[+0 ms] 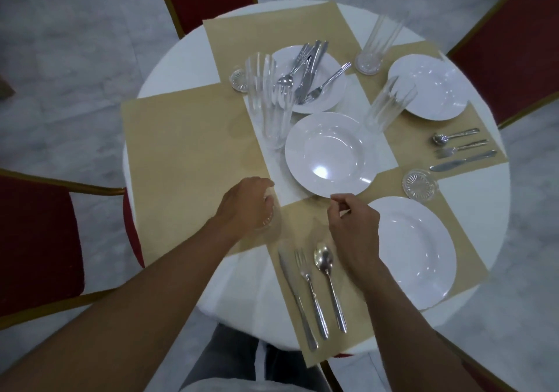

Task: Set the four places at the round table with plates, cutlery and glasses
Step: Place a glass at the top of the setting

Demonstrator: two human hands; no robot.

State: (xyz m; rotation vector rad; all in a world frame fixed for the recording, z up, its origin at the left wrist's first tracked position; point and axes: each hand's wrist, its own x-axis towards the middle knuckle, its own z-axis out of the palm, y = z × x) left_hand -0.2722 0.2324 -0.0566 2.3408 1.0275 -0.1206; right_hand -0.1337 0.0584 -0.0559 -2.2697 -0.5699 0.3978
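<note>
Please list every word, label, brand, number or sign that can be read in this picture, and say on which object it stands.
None: no text can be read in this view.
The plates, glasses and placemats are plain, with no print or label.
The cutlery handles show a relief pattern; any stamp there is too small to read.

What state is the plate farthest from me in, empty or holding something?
Holding something. The far plate carries a loose pile of cutlery, forks and a spoon among it, lying across its middle.
</note>
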